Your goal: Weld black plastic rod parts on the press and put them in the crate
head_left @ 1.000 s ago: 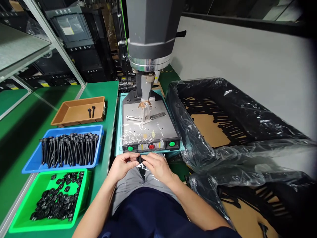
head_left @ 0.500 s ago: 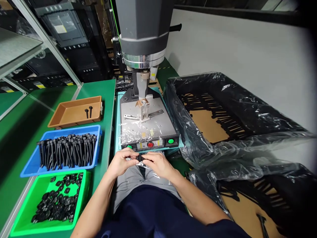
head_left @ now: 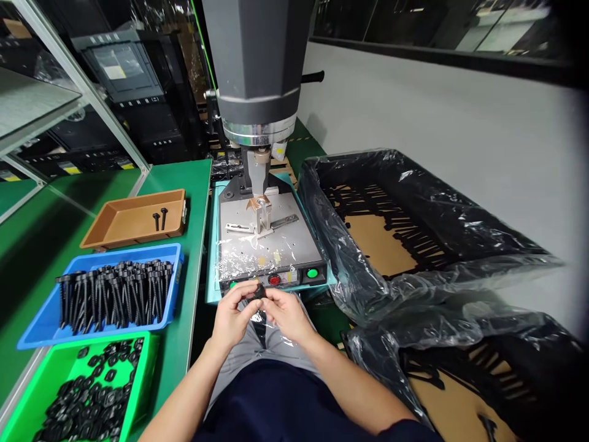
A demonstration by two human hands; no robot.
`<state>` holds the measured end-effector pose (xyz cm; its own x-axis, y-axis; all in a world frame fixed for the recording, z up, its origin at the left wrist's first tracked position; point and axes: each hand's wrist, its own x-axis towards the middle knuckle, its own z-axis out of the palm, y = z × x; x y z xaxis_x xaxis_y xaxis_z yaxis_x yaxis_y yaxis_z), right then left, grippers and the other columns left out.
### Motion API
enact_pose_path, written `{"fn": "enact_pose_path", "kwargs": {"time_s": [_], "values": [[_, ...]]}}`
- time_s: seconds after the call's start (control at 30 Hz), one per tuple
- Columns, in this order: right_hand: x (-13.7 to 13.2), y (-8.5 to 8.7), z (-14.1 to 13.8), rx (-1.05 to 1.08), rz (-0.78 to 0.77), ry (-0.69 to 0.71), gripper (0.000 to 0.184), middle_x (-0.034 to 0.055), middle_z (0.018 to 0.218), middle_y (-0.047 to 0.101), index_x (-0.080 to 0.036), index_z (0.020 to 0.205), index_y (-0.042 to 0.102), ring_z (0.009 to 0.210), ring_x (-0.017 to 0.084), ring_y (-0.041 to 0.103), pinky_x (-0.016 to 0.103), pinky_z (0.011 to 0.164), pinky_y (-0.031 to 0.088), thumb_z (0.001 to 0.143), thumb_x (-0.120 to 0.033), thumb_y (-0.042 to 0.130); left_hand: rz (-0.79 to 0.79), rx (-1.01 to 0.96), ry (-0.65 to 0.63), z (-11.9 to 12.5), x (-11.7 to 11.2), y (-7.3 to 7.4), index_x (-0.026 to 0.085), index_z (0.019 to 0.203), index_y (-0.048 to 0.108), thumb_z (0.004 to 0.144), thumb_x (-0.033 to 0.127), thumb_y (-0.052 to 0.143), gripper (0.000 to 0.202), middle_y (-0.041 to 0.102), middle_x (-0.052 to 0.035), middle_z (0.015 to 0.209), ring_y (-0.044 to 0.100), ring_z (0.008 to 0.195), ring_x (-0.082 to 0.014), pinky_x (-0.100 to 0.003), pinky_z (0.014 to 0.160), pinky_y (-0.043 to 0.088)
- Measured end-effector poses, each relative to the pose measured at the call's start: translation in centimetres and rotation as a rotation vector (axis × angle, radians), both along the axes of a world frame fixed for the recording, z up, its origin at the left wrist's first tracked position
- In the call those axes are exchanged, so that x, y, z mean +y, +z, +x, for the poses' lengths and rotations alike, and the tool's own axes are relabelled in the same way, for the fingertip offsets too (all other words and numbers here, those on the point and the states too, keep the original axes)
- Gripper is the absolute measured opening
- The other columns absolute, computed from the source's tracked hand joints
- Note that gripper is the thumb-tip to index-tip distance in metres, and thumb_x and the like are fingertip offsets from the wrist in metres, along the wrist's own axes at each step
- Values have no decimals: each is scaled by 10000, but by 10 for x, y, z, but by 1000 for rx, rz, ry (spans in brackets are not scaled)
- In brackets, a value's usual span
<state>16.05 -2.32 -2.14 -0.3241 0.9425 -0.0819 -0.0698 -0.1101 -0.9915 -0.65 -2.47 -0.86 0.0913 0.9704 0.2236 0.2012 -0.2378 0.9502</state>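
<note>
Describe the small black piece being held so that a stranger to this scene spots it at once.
Start at the tall dark-grey machine, then drop to the round red button on its front panel. Just below and left of that in the picture, the left hand and right hand meet at the small black piece. Unlike the loose black pieces in the green tray, it sits between fingertips.

Two hands (head_left: 234, 314), three bench trays (head_left: 122, 225), one machine (head_left: 257, 58)
</note>
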Motion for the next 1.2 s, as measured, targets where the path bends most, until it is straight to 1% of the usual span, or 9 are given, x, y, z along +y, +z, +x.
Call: {"fn": "enact_pose_path", "kwargs": {"time_s": [0.2, 0.37, 0.47, 0.57, 0.67, 0.77, 0.83, 1.0, 1.2], "values": [[10, 9, 2, 120, -11, 124, 444, 24, 692, 588, -150, 942, 680, 604, 129, 530, 261, 584, 427, 939, -535, 458, 7, 4, 18, -2, 6, 3, 213, 1006, 692, 845, 259, 654, 172, 670, -84, 1109, 617, 1052, -218, -372, 930, 490], [23, 17, 1, 110, 101, 123, 359, 18, 767, 602, -174, 1054, 678, 707, 137, 531, 274, 670, 416, 919, -478, 544, 60, 37, -11, -5, 6, 3, 227, 1018, 682, 860, 269, 631, 171, 624, -93, 1202, 568, 1151, -233, -417, 1010, 440], [30, 20, -3, 204, 35, 170, 326, 33, 878, 648, -177, 1028, 671, 762, 140, 563, 282, 724, 439, 836, -440, 673, 43, 23, -3, -5, 4, -2, 232, 1022, 682, 864, 289, 624, 178, 578, -96, 1273, 528, 1214, -243, -428, 1036, 423], [43, 24, -3, 231, -54, 194, 337, 32, 873, 658, -181, 973, 639, 718, 134, 575, 256, 639, 449, 752, -409, 752, 11, 5, 30, -8, 3, -8, 252, 1170, 635, 848, 310, 645, 327, 544, -98, 1331, 494, 1259, -251, -435, 1052, 413], [75, 34, 6, 171, 11, 36, 350, 36, 872, 651, -197, 1010, 603, 692, 136, 568, 225, 534, 419, 753, -403, 724, -82, -54, 89, -16, 1, -18, 245, 1275, 566, 855, 349, 627, 437, 554, -107, 1338, 523, 1235, -250, -429, 1036, 432], [127, 44, 19, 37, 219, -228, 405, 66, 961, 644, -196, 1107, 588, 775, 160, 578, 244, 567, 449, 775, -414, 670, -193, -89, 156, -29, -3, -31, 212, 1215, 609, 853, 405, 611, 410, 614, -116, 1268, 578, 1169, -256, -427, 1023, 444], [163, 46, 25, -21, 299, -325, 439, 67, 941, 641, -186, 1114, 591, 772, 167, 577, 264, 589, 467, 766, -446, 654, -243, -91, 194, -38, -6, -41, 203, 1171, 636, 830, 439, 624, 415, 637, -116, 1237, 594, 1146, -265, -427, 1021, 444], [229, 36, 21, -125, 452, -410, 399, 67, 957, 666, -174, 1049, 632, 850, 184, 588, 315, 773, 483, 730, -412, 665, -322, -104, 284, -55, -9, -63, 210, 1045, 697, 743, 524, 670, 436, 684, -96, 1162, 602, 1132, -289, -438, 1031, 439], [253, 26, 10, -309, 490, -431, 344, 23, 881, 651, -179, 1045, 671, 709, 147, 539, 287, 736, 453, 742, -341, 647, -428, -210, 393, -65, -4, -77, 199, 979, 715, 621, 589, 732, 530, 728, -87, 1056, 643, 1069, -309, -446, 1006, 473]]}}
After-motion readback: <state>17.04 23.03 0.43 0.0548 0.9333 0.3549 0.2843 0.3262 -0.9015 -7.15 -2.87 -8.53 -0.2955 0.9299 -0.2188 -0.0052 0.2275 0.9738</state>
